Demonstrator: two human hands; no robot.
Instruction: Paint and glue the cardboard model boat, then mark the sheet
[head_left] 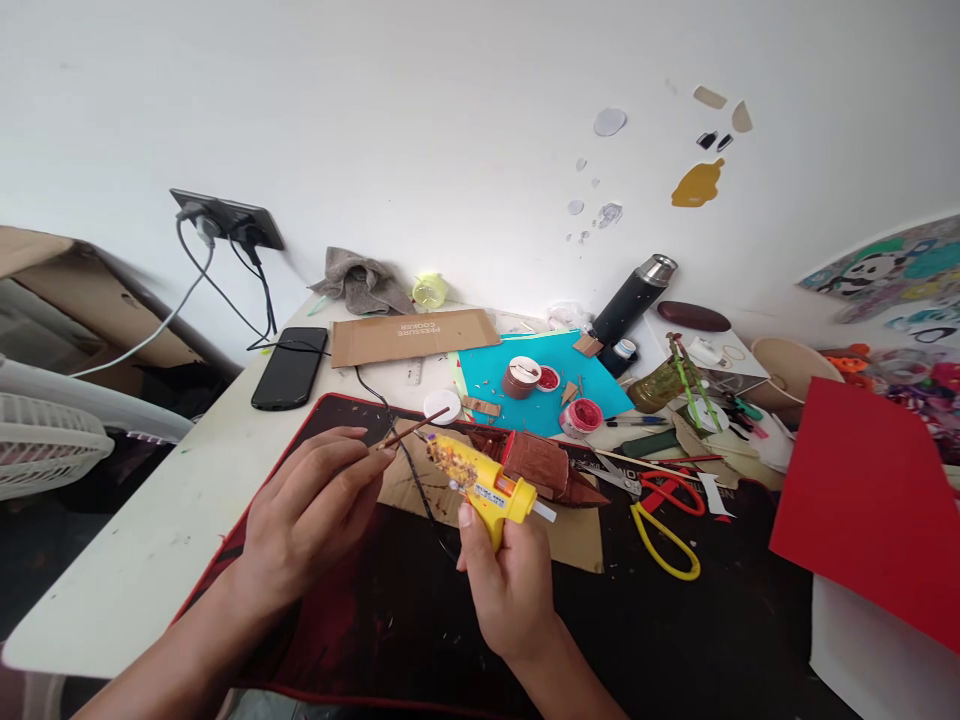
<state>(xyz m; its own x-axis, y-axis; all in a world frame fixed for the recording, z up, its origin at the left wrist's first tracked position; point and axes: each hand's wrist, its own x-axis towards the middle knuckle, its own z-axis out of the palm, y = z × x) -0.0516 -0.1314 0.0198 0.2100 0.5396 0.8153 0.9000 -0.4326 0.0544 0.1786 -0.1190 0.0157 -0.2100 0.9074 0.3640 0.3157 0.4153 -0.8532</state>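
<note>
My right hand (pixel 506 580) is wrapped round the handle of a yellow hot glue gun (pixel 480 485), its nozzle pointing left; a clear glue stick (pixel 543 511) pokes out of the back. Between the fingertips of my left hand (pixel 315 500) is a thin brown stick (pixel 415 427), tilted up to the right, close to the nozzle. Whether the two touch I cannot tell. Behind the glue gun lies a reddish-brown painted model (pixel 536 462) with a pointed end, partly hidden, on a piece of brown cardboard (pixel 577 540).
Scissors (pixel 664 525) with red and yellow handles lie right of the model. Paint pots (pixel 581 417) stand on blue paper (pixel 491 375) behind. A phone (pixel 291 368) is at the left, a black flask (pixel 630 300) at the back, red card (pixel 874 510) at the right. The gun's cord (pixel 424 490) crosses the mat.
</note>
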